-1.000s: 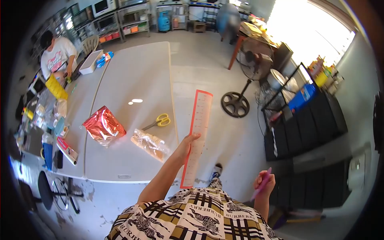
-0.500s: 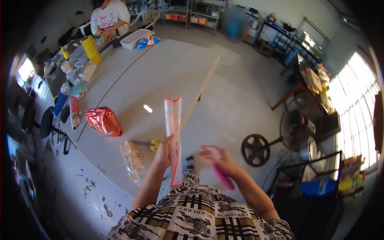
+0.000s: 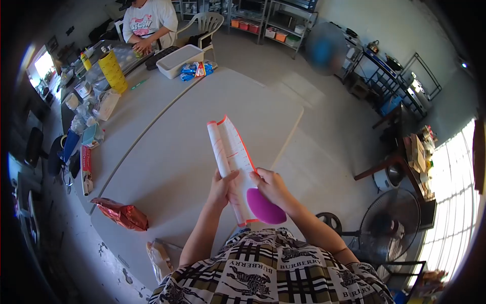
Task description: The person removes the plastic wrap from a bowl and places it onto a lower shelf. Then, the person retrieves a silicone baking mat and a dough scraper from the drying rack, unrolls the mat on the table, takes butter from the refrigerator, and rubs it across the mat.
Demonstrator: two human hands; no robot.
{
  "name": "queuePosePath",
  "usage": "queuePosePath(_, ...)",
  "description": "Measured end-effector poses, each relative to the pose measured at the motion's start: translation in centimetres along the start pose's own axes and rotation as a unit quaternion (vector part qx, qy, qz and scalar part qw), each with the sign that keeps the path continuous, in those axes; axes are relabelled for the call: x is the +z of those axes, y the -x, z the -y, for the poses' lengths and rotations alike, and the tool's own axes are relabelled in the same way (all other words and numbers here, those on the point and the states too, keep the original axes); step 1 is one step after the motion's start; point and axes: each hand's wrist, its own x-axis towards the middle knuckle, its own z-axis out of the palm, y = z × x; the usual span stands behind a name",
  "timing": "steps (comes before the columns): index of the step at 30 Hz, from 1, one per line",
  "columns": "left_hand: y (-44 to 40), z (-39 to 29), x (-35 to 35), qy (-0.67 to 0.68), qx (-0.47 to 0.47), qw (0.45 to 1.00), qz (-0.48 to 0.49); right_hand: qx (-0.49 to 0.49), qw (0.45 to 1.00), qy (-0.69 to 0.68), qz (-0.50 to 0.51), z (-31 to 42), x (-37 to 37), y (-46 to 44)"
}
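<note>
One slim red-and-white box (image 3: 86, 159) lies along the left edge of the farther table half. A red foil bag (image 3: 121, 215) sits at the left corner of the nearer folding table (image 3: 167, 137), and a clear-wrapped pack (image 3: 159, 258) rests by that table's lower edge, partly hidden by the arm. Next comes the left hand (image 3: 221, 188), its fingers clamped around the curled side of a white baking mat (image 3: 235, 149) with a red border and ruled marks. The mat is held up before the body, its far end short of the table's far right corner. A magenta scraper (image 3: 266, 207) hangs under the right hand (image 3: 273, 186), whose thumb presses the mat's right border; I cannot tell how its hidden fingers grip the scraper. Half a second ago this hand was apart from the mat; now both sides are held and the sheet stands partly unrolled.
</note>
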Motion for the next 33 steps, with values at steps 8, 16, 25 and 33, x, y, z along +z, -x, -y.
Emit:
queuePosePath(8, -6.5, 3.1, -7.9, 0.103, -0.089, 0.991, -0.019, -0.153, 0.967, 0.143, 0.144, 3.3, 0.7, -8.8)
queuePosePath(16, -8.5, 4.5, -5.4, 0.047, 0.044, 0.973, -0.22, 0.007, 0.958, -0.103, 0.266, -2.8, -8.6, -23.2)
queuePosePath(25, -21.0, 6.8, 3.8, -0.191, 0.118, 0.882, -0.414, -0.028, 0.949, 0.077, 0.305, -20.1, -15.4, -38.9)
queuePosePath(33, -24.5, 10.0, 4.6, -0.194, 0.093, 0.86, -0.463, -0.016, 0.937, 0.158, 0.312, -27.2, -14.9, -42.3)
